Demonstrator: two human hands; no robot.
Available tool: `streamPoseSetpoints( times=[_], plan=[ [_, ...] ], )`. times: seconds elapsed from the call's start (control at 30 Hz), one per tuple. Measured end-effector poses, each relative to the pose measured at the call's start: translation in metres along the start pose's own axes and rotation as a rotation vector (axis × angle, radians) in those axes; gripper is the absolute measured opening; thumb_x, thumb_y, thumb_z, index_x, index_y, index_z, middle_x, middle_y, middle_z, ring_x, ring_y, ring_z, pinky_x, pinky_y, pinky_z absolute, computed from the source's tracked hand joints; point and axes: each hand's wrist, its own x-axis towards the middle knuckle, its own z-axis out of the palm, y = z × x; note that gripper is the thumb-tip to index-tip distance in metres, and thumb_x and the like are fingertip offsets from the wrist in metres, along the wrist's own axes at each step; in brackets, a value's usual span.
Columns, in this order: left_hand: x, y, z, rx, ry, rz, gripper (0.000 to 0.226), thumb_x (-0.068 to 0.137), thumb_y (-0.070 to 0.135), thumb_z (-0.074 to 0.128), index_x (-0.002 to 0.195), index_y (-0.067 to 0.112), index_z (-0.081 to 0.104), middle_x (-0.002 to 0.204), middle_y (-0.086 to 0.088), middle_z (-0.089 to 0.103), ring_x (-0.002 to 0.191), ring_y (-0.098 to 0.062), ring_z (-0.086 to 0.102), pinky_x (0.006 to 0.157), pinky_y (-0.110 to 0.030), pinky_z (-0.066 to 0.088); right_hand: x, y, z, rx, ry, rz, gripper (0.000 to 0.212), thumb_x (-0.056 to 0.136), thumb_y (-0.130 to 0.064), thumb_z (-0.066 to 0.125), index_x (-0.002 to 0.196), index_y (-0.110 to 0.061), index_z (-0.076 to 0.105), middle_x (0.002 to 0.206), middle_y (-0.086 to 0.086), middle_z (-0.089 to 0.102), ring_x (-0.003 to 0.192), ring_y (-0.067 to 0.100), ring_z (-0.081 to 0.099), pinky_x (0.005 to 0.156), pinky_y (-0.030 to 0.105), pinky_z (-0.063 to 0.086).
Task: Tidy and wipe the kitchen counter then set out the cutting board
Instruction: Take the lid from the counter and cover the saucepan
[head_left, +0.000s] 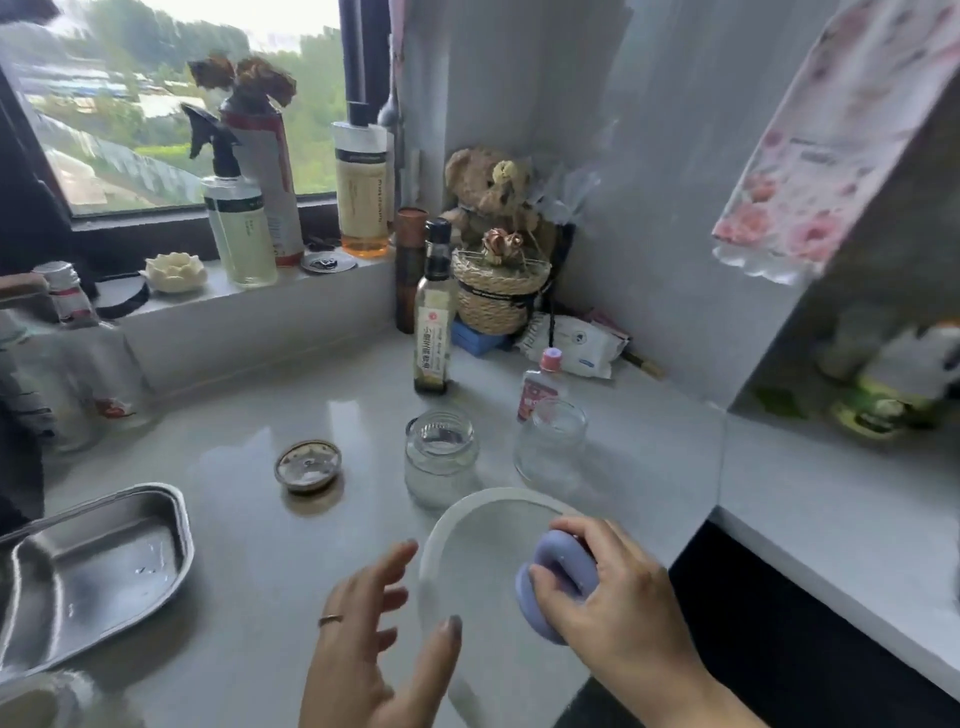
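the pale grey bench fills the lower view and runs into a corner under a window. a steel tray with divided compartments lies at its left edge. near the bench's front edge, a round glass lid with a white rim is held tilted. the right hand grips the lid's purple knob, its fingers curled round it from the right. the left hand hovers just left of the rim with fingers spread and relaxed, holding nothing; whether a fingertip touches the rim cannot be told. a dark-capped oil bottle stands upright farther back. two open glass jars, the left jar and the right jar, stand just behind the lid, near each other but apart. a small metal cap lies flat to the left of the jars. a ring sits on one left finger.
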Motion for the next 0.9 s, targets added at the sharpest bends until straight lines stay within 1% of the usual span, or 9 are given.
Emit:
streamPoseSetpoints(
  times=[0.07, 0.13, 0.23, 0.37, 0.5, 0.63, 0.73, 0.8, 0.9],
  plan=[
    [-0.005, -0.001, 0.026, 0.064, -0.102, 0.076, 0.070, 0.041, 0.053, 0.054, 0.111, 0.051, 0.054, 0.099, 0.002, 0.056, 0.095, 0.007, 0.050, 0.074, -0.001, 0.040, -0.009, 0.018, -0.018, -0.081, 0.060, 0.038, 0.027, 0.055, -0.008, 0.081, 0.079, -0.010, 0.069, 0.075, 0.002, 0.070, 0.080, 0.012, 0.054, 0.068, 0.017, 0.043],
    [-0.011, 0.015, 0.079, 0.090, -0.248, 0.128, 0.073, 0.040, 0.055, 0.051, 0.109, 0.034, 0.055, 0.103, -0.001, 0.053, 0.093, 0.007, 0.048, 0.074, -0.002, 0.038, -0.028, 0.048, -0.065, -0.145, 0.158, 0.175, 0.032, 0.054, -0.006, 0.084, 0.081, -0.009, 0.069, 0.077, 0.003, 0.071, 0.075, 0.012, 0.059, 0.070, 0.020, 0.044],
    [-0.020, 0.024, 0.116, 0.080, -0.365, 0.180, 0.069, 0.041, 0.056, 0.052, 0.108, 0.043, 0.043, 0.105, 0.009, 0.048, 0.093, 0.016, 0.046, 0.071, 0.002, 0.037, -0.042, 0.069, -0.100, -0.196, 0.198, 0.250, 0.031, 0.055, -0.012, 0.085, 0.080, -0.012, 0.068, 0.074, -0.002, 0.071, 0.068, 0.013, 0.065, 0.065, 0.019, 0.047],
    [-0.051, 0.060, 0.213, 0.081, -0.594, 0.318, 0.067, 0.046, 0.055, 0.054, 0.108, 0.030, 0.058, 0.105, 0.009, 0.051, 0.091, 0.016, 0.051, 0.075, 0.007, 0.033, -0.085, 0.124, -0.185, -0.317, 0.406, 0.397, 0.028, 0.057, -0.016, 0.085, 0.079, -0.014, 0.067, 0.072, -0.004, 0.070, 0.063, 0.017, 0.067, 0.057, 0.026, 0.053],
    [-0.110, 0.103, 0.320, 0.040, -0.816, 0.369, 0.066, 0.042, 0.057, 0.057, 0.107, 0.043, 0.048, 0.107, 0.020, 0.045, 0.097, 0.008, 0.048, 0.071, 0.000, 0.036, -0.148, 0.183, -0.278, -0.391, 0.531, 0.561, 0.028, 0.057, -0.013, 0.085, 0.078, -0.013, 0.067, 0.072, -0.005, 0.069, 0.063, 0.009, 0.062, 0.057, 0.020, 0.046],
    [-0.178, 0.151, 0.423, -0.023, -1.031, 0.339, 0.053, 0.052, 0.039, 0.071, 0.097, 0.048, 0.045, 0.107, 0.014, 0.051, 0.101, -0.006, 0.053, 0.076, -0.016, 0.038, -0.213, 0.239, -0.374, -0.449, 0.658, 0.746, 0.019, 0.068, -0.017, 0.077, 0.083, -0.018, 0.066, 0.078, -0.011, 0.063, 0.066, 0.007, 0.058, 0.055, 0.012, 0.038],
    [-0.211, 0.178, 0.479, -0.073, -1.104, 0.364, 0.056, 0.045, 0.052, 0.063, 0.098, 0.050, 0.045, 0.105, 0.020, 0.050, 0.095, -0.002, 0.054, 0.071, -0.012, 0.036, -0.242, 0.269, -0.436, -0.564, 0.719, 0.795, 0.011, 0.071, -0.020, 0.073, 0.079, -0.017, 0.065, 0.071, -0.012, 0.057, 0.062, 0.000, 0.048, 0.054, 0.006, 0.038],
    [-0.224, 0.189, 0.514, -0.077, -1.144, 0.373, 0.053, 0.054, 0.045, 0.071, 0.101, 0.050, 0.045, 0.104, 0.017, 0.051, 0.094, -0.001, 0.053, 0.072, -0.008, 0.034, -0.250, 0.289, -0.475, -0.668, 0.761, 0.816, 0.013, 0.069, -0.015, 0.076, 0.077, -0.013, 0.066, 0.070, -0.009, 0.060, 0.061, 0.009, 0.053, 0.052, 0.009, 0.033],
    [-0.231, 0.198, 0.564, -0.081, -1.196, 0.374, 0.054, 0.067, 0.021, 0.075, 0.103, 0.047, 0.046, 0.105, 0.013, 0.053, 0.097, 0.002, 0.050, 0.074, -0.014, 0.035, -0.250, 0.324, -0.531, -0.784, 0.807, 0.872, 0.017, 0.070, -0.016, 0.076, 0.081, -0.007, 0.067, 0.077, 0.006, 0.069, 0.068, 0.030, 0.064, 0.056, 0.026, 0.038]
  ],
)
